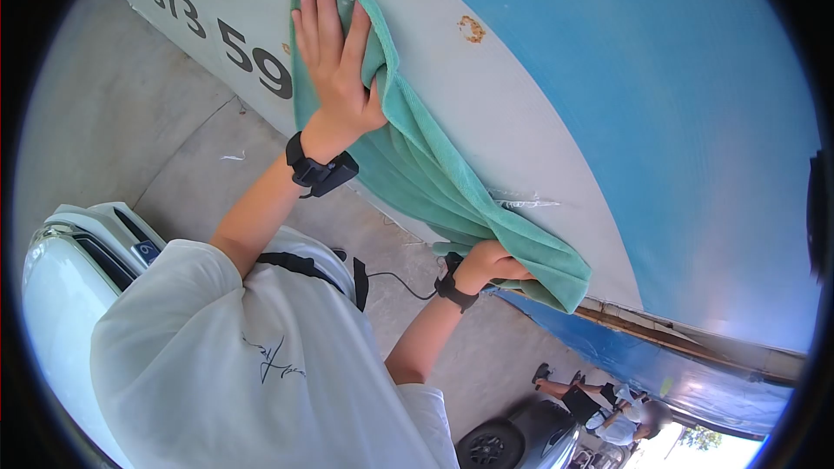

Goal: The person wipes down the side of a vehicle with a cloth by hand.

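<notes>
A large green towel point(426, 165) lies spread and creased against a white and blue painted panel point(521, 130), with a small white label on its upper edge. My left hand point(334, 69) presses flat on the towel's upper end, fingers stretched and apart. At the towel's lower end, my right hand point(493, 262) has its fingers wrapped into the fabric, and folds hide some of the fingertips. Both wrists wear black straps, the left one carrying a small black box.
Black digits point(252, 61) and a rust spot point(472, 29) mark the panel. A white car point(69, 295) stands at the left on concrete floor point(174, 139). A dark car's wheel point(491, 447) and people point(608, 408) appear at the lower right. A black cable point(400, 282) hangs near my waist.
</notes>
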{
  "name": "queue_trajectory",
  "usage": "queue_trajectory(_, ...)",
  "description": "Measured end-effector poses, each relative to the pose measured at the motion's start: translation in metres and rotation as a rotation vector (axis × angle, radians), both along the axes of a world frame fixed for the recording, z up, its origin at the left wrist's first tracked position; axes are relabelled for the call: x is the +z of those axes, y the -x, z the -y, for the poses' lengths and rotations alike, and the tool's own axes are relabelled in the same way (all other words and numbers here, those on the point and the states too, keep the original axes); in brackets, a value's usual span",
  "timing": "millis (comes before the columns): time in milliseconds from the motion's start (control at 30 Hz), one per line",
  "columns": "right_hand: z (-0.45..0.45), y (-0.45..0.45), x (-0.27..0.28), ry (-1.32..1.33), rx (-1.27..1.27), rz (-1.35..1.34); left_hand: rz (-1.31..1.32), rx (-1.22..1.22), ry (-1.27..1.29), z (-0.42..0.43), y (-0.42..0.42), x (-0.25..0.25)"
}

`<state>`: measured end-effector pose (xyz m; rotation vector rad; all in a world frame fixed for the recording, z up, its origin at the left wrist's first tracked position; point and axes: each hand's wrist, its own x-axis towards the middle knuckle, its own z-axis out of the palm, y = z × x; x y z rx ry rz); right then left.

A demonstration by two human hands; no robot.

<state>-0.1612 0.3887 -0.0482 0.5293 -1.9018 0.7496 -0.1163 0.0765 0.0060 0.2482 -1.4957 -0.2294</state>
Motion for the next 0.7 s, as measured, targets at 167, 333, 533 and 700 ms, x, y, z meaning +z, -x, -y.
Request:
queue_trajectory(167, 0.019, -0.006, -0.014, 0.027, 0.035, 0.055, -0.007, 0.008, 0.02, 0.002, 0.001, -0.003)
queue_trajectory(333, 0.019, -0.014, -0.026, -0.102, -0.066, 0.076, -0.017, -0.001, -0.003, -0.001, 0.002, -0.001)
queue_trajectory(533, 0.025, 0.001, 0.021, 0.081, 0.024, -0.078, 0.125, -0.045, 0.028, 0.0, -0.009, 0.0)
queue_trajectory(700, 0.038, -0.005, 0.002, 0.098, 0.066, -0.002, 0.115, -0.029, 0.054, 0.004, -0.006, -0.004)
